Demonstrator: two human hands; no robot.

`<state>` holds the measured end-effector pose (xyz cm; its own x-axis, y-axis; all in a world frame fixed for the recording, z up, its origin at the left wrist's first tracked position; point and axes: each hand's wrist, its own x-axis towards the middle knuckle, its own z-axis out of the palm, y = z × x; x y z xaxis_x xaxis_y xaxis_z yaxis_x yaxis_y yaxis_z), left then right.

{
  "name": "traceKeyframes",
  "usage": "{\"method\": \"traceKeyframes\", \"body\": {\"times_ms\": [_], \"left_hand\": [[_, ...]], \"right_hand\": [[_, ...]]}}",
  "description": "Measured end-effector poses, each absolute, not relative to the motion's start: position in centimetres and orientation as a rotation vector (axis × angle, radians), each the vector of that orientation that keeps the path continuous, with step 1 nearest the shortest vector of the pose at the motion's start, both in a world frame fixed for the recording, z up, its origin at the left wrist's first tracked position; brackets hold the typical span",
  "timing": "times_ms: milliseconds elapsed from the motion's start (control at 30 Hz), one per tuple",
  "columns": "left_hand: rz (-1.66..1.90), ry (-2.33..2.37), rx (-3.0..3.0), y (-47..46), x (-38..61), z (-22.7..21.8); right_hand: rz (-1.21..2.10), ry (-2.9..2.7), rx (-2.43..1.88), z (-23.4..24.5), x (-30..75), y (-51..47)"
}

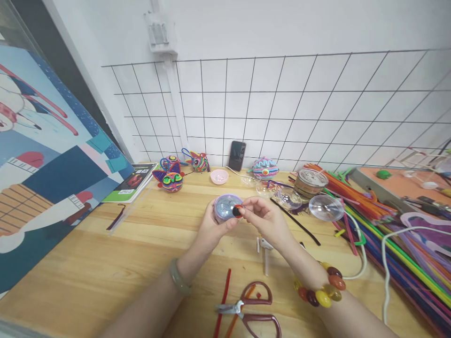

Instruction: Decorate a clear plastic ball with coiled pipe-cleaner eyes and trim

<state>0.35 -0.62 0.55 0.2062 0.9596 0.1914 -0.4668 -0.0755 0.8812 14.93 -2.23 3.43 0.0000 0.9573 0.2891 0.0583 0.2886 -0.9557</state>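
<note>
My left hand (210, 231) is wrapped around a clear plastic ball (224, 205) with a purple fuzzy rim, held above the wooden table. Between the thumb and fingers of my right hand (267, 217) is a small black disc with a red edge (236, 211), at the right side of the ball. Whether the disc is stuck to the ball, I cannot tell. Below my right hand lies a white glue gun (267, 243), partly covered by it. Nearer to me are scissors with dark red handles (259, 301), a red pipe cleaner (226, 288) and an orange one beneath the scissors.
Colourful wrapped ornaments (172, 182), a pink bowl (219, 176) and a phone (237, 156) stand along the back. Clear plastic domes (326, 208), a round tin (310, 184) and bundled pipe cleaners (398, 253) occupy the right. A white cable (386, 277) loops there. A picture board (59, 188) leans at left.
</note>
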Motion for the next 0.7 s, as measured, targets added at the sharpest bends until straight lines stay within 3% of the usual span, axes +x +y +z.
{"method": "traceKeyframes", "body": {"times_ms": [700], "left_hand": [[1.293,0.688,1.04,-0.65,0.08,0.26]], "right_hand": [[0.786,-1.56,-1.048,2.65,15.18,-2.2]]}}
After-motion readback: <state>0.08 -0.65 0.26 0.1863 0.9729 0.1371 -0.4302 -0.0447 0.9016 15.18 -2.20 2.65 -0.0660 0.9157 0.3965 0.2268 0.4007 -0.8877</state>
